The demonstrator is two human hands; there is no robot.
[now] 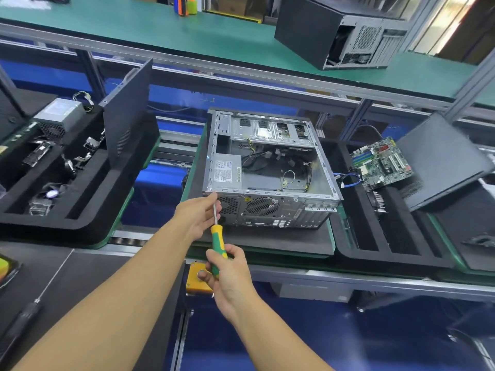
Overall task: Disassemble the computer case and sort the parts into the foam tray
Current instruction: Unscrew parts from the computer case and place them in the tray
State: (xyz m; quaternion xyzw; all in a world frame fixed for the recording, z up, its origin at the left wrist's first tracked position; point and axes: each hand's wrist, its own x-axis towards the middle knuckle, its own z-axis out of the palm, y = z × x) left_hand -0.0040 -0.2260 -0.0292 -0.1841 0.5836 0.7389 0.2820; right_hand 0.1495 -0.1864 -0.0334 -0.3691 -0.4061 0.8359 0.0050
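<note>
- There is one open computer case (270, 167) lying on its side in the middle, on a dark mat on the worktop (267, 236).
- Inside the case sits one grey power box (223, 171) at the left, with loose wires beside it.
- There are two foam trays. The left foam tray (53, 183) holds one silver power box (60, 113), one fan and some small parts. The right foam tray (375, 236) holds one green circuit board (381, 162).
- Two dark side panels lean up, one at the left tray (128, 111) and one at the right tray (439, 162).
- One more computer case (332, 30) stands on the green shelf above, far from the hands.
- There is one screwdriver (217, 242) with a green and yellow handle.
- The right hand (227, 271) is closed around the handle, just in front of the open case.
- The left hand (201, 212) pinches the thin metal shaft near its tip, touching the case's near left corner.
- The screwdriver tip is at that corner of the case. The exact spot it meets is hidden by the fingers.
- One yellow block (197, 279) sits just below the right hand.
</note>
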